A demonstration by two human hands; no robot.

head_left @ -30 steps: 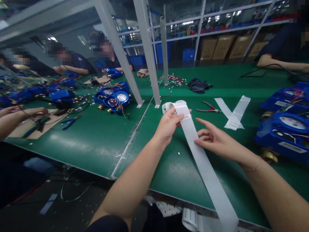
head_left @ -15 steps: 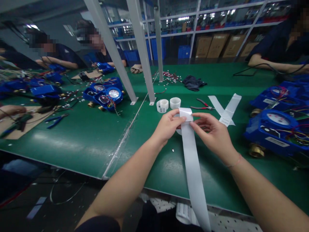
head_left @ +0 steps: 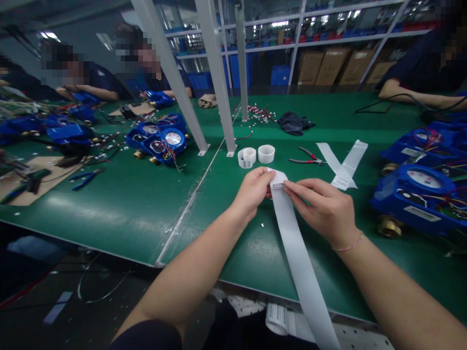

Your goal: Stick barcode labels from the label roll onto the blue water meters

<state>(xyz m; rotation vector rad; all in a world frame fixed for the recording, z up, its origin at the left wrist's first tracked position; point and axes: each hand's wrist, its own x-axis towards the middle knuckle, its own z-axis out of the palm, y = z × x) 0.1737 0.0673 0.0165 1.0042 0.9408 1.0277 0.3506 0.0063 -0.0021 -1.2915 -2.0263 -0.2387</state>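
A long white label strip runs from between my hands down over the table's front edge. My left hand pinches its upper end, thumb on top. The fingertips of my right hand are closed on the right edge of a small barcode label near that end. Beyond my hands stand two white rolls, a left one with a barcode and a right one. Crossed white strips lie to the right.
Red-handled pliers lie behind my right hand. Blue meter units stand at the right, another pair at the left. Grey posts rise from the green table. Several people sit across and at the left.
My right fingers have closed on the barcode label and the hand has turned more sideways. The strip's upper end now lies flatter, and its lower part has swung right.
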